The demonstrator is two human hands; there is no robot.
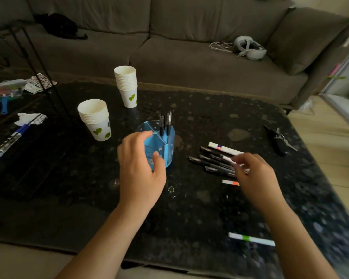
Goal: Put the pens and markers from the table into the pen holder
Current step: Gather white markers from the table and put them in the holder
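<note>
A blue see-through pen holder (168,140) stands mid-table with two black pens (165,122) upright in it. My left hand (141,168) curls around its near left side, fingers on the rim and thumb on the wall. To the right lies a bunch of black pens (212,161), with a white marker (225,149) at its far edge. My right hand (256,178) rests over the bunch's right end, fingertips touching the pens; whether it grips one is unclear. A white marker with an orange band (230,182) pokes out under that hand. Another white marker with a green band (251,239) lies near the front edge.
Two stacks of white paper cups with green hearts (95,119) (126,85) stand behind and left of the holder. Black pliers (278,138) lie at the right. A black wire rack (28,121) and clutter fill the left. A grey sofa (189,53) lies beyond the dark stone table (189,208).
</note>
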